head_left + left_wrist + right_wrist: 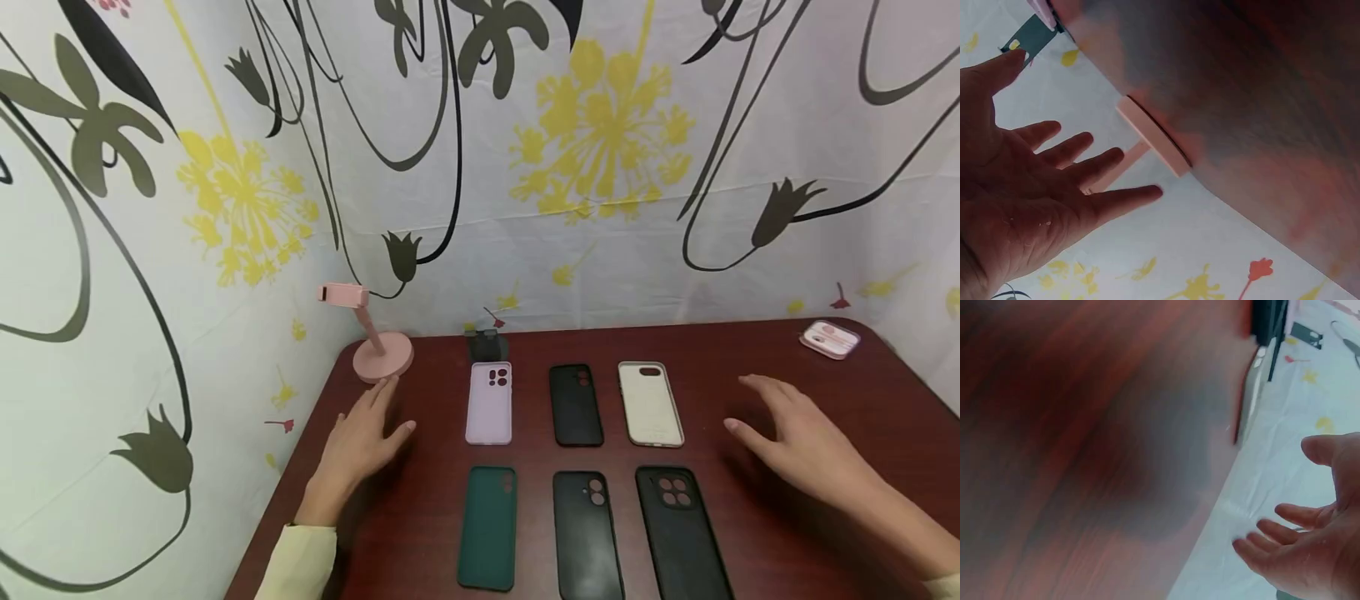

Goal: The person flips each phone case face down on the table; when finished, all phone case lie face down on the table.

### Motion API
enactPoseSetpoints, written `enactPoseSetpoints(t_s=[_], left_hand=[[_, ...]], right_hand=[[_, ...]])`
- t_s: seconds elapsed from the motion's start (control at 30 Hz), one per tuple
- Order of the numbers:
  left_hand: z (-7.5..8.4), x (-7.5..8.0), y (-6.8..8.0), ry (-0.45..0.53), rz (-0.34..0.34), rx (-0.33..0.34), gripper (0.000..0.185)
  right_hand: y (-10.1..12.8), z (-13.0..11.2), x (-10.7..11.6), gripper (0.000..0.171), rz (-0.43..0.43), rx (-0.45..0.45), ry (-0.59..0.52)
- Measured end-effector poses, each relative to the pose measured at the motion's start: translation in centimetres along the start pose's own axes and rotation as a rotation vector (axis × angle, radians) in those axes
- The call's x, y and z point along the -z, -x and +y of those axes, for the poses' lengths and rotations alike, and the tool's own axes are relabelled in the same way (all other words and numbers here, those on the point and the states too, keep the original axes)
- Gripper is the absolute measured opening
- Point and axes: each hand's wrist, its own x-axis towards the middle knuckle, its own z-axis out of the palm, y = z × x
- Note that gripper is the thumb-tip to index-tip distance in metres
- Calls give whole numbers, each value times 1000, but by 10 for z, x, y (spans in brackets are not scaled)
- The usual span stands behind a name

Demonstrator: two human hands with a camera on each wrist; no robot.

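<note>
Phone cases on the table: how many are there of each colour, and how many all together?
Black cases: 3
Lilac case: 1
Cream case: 1
Green case: 1
Total: 6

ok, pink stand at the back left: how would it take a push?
Pushed low, the pink stand probably slides rather than tips: its round base looks broad and flat. Pushed high, it may tip, since its head sits atop a slim stem.
</note>
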Motion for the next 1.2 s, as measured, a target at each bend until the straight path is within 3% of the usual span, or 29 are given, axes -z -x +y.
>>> enactPoseSetpoints(t_s=[0.23, 0.47, 0.6, 0.83, 1.03, 1.1, 1.2], left_hand=[[3, 5, -7, 170, -115, 32, 81], [4, 8, -20, 435, -247, -37, 75], [8, 7, -25, 542, -303, -31, 74], [21, 2, -34, 654, -349, -45, 71], [32, -5, -40, 738, -399, -36, 71], [35, -9, -42, 783, -388, -17, 73], [42, -15, -46, 855, -320, 41, 73]], right_hand=[[-18, -37, -9, 64, -119, -28, -201], [-35, -79, -26, 60, -211, -59, -374], [-44, -100, -36, 58, -265, -62, -535], [-63, -140, -53, 57, -393, -131, -834], [-75, -170, -75, 59, -461, -211, -954], [-79, -180, -82, 59, -467, -254, -990], [-85, -195, -92, 58, -476, -311, -1057]])
